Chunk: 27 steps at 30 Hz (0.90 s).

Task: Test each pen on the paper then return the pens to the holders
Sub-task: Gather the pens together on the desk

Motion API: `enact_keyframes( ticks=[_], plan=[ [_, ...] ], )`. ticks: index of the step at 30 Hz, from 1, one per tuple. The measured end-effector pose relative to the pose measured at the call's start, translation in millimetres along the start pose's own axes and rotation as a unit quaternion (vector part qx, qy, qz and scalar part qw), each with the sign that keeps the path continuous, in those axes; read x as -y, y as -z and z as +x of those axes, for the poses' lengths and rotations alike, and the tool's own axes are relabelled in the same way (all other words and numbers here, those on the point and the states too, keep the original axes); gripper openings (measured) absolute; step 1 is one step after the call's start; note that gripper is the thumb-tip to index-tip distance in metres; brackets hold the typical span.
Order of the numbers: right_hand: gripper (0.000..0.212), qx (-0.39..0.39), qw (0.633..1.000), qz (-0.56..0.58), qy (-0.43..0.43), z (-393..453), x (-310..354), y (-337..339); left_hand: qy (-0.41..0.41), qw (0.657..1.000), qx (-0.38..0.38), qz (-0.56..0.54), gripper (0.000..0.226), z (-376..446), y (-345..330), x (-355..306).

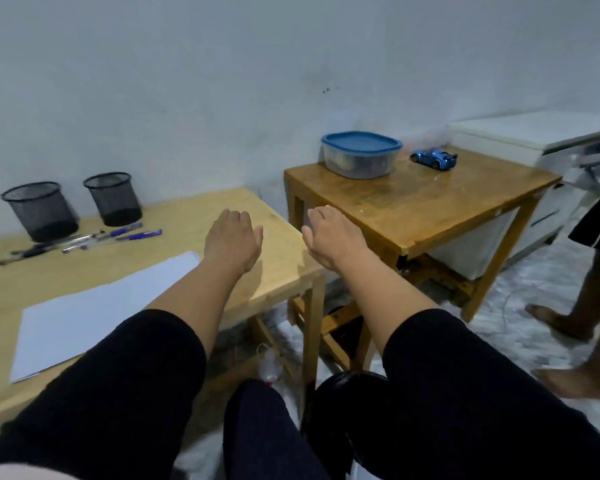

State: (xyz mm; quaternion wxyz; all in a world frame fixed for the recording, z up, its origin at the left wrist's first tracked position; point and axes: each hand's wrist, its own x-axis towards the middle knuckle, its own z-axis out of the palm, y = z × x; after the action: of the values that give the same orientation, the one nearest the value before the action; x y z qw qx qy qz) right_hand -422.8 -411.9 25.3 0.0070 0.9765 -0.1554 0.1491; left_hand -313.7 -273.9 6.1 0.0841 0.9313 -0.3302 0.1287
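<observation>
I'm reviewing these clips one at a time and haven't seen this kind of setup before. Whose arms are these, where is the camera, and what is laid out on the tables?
There is no machine here. A person wears a wide-angle camera on the head, looking forward and down, so the two arms in black sleeves are that person's own. The left hand and right hand are stretched out, palms down, and hold nothing.

On the light wooden table stand two black mesh pen holders. In front of them lie several pens, loose on the table. Nearer the person is a sheet of white paper, with no marks that I can see.

The darker table to the right holds a clear container with a blue lid and a blue toy car. At the right edge, another person's bare legs show.
</observation>
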Motion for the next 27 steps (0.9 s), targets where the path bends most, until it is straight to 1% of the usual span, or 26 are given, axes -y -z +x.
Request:
enact_keyframes(
  ticks=[2, 7, 10, 12, 17, 19, 24, 27],
  plan=[
    [0.045, -0.006, 1.0, 0.003, 0.024, 22, 25, 10, 0.022, 1.0, -0.018, -0.001, 0.042, 4, 18, 25],
    [0.043, -0.013, 0.996, 0.068, 0.056, 65, 94, 23, 0.078, 0.995, -0.054, 0.019, 0.041, 8, 55, 91],
    [0.041, -0.013, 0.992, 0.088, 0.092, 91, 135, 16, 0.118, 0.991, -0.062, 0.027, 0.04, 0, 66, 133],
    [0.041, -0.007, 0.988, 0.101, 0.119, 105, 165, 7, 0.153, 0.986, -0.055, 0.026, 0.038, -7, 70, 160],
    [0.042, 0.03, 0.978, 0.115, 0.174, 134, 229, -21, 0.201, 0.978, -0.037, 0.032, 0.043, -13, 53, 235],
    [0.042, 0.049, 0.971, 0.124, 0.197, 147, 254, -37, 0.23, 0.972, -0.034, 0.015, 0.039, -19, 47, 260],
    [0.042, 0.09, 0.952, 0.149, 0.253, 170, 311, -79, 0.268, 0.963, -0.027, -0.001, 0.032, -34, 20, 318],
    [0.039, 0.098, 0.94, 0.183, 0.272, 180, 340, -105, 0.283, 0.959, -0.024, -0.018, 0.031, -38, 2, 348]
  ],
)
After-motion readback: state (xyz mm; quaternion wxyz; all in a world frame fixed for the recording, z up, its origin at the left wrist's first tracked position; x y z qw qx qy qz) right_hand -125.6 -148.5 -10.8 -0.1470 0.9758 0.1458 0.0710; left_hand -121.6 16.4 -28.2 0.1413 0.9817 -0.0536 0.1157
